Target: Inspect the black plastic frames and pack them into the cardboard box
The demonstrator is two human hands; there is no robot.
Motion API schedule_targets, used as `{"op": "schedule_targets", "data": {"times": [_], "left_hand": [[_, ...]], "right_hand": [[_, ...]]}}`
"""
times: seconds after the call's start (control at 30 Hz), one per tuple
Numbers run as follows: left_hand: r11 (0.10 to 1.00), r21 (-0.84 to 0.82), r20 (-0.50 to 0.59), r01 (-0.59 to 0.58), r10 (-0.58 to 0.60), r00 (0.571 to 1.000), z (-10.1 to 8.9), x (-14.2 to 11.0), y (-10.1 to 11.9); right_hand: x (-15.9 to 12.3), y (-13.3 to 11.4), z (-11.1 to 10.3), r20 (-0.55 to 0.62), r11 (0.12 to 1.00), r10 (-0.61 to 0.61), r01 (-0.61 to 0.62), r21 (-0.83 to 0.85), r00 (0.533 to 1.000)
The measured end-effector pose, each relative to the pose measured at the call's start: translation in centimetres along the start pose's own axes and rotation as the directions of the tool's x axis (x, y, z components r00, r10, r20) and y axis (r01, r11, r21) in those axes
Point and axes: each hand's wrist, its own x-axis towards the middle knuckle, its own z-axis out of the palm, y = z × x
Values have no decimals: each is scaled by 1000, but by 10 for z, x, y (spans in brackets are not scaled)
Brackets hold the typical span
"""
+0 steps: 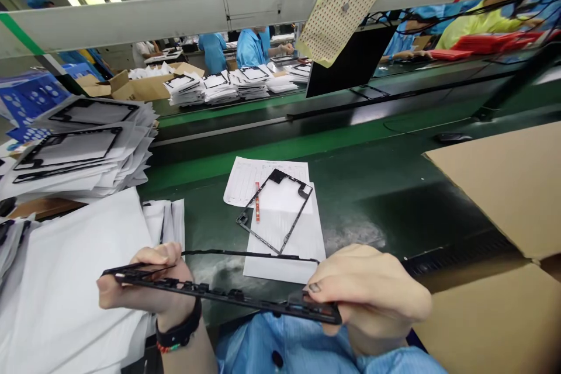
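A thin black plastic frame (236, 299) is held up close to my chest, seen nearly edge-on, with small clips along its near side. My left hand (151, 286) grips its left end, thumb and fingers closed round the corner. At the right end my right hand (372, 292) pinches the other corner, its fingers curled. Beyond them a second black frame (293, 231) lies flat on white sheets (284, 267) on the dark green bench. A red strip with pale marks (257, 201) rests beside that frame, near a printed paper (239, 181).
Stacks of white sleeves with black frames (79, 158) crowd the left side, with more white sleeves (79, 269) nearer me. An open cardboard box (495, 315) stands at the right. Overhead runs a white beam (166, 14) with a yellow dotted sheet (346, 6). People work across the line.
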Motion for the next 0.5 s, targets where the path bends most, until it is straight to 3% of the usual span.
{"op": "schedule_targets", "data": {"times": [0.1,0.17,0.2,0.27,0.3,0.33,0.37,0.4,0.43,0.47,0.5], "left_hand": [[990,115,55,-84,78,995,1,5,0],[975,198,65,-102,91,994,5,6,-3],[965,237,51,-110,101,994,8,5,-5],[916,369,11,-159,167,986,13,0,-10],[887,430,-11,-170,193,981,16,-4,-12],[875,459,-30,-153,187,982,19,-10,-14],[894,436,-40,-102,133,990,21,-16,-15],[935,354,-22,6,2,1000,24,-22,-15],[959,229,37,167,-180,983,26,-27,-14],[932,99,137,349,-360,923,28,-31,-11],[862,11,245,507,-494,834,30,-33,-8]], "right_hand": [[5,-1,-2,105,995,94,-91,-26,990],[10,6,-5,153,961,270,-275,8,951],[12,12,-7,132,910,398,-409,72,908],[17,27,-10,52,706,660,-643,297,749],[20,35,-11,30,589,751,-691,419,659],[22,42,-11,24,504,801,-695,513,598],[23,49,-10,33,447,826,-688,572,563],[25,53,-9,48,412,835,-681,606,548],[27,56,-7,62,388,838,-672,631,542],[28,56,-5,85,363,838,-666,652,539],[30,56,-3,118,327,838,-663,673,533]]}}
